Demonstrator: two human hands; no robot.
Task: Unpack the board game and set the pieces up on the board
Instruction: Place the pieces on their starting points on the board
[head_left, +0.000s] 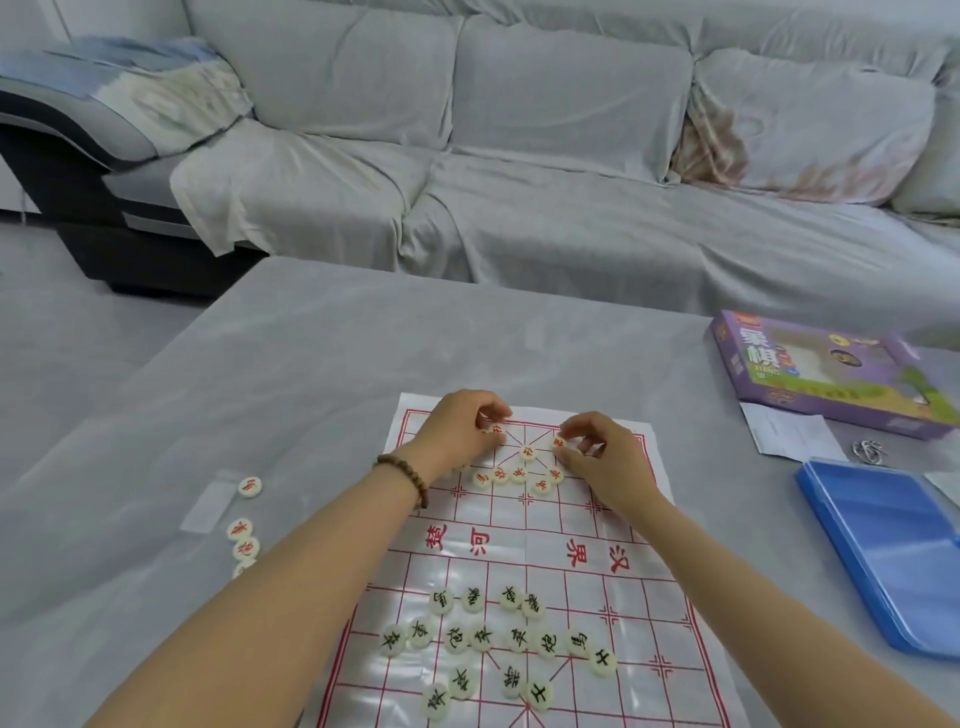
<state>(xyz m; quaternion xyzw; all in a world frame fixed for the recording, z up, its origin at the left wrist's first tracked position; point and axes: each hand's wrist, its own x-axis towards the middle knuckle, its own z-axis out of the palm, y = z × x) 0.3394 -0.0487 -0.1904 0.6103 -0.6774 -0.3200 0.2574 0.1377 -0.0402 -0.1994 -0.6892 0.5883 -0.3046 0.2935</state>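
Observation:
A white plastic sheet board with red grid lines lies on the grey table. Several round white pieces with black characters are scattered on its near half. Several red-character pieces cluster at the far end. My left hand pinches a red piece near the far edge, fingers curled over it. My right hand holds another red piece between thumb and fingers, just right of the cluster. A few more red pieces lie off the board on the table at the left.
The purple game box sits at the table's far right, with a paper leaflet and a small metal object beside it. A blue plastic lid or tray lies at the right. A grey covered sofa stands behind the table.

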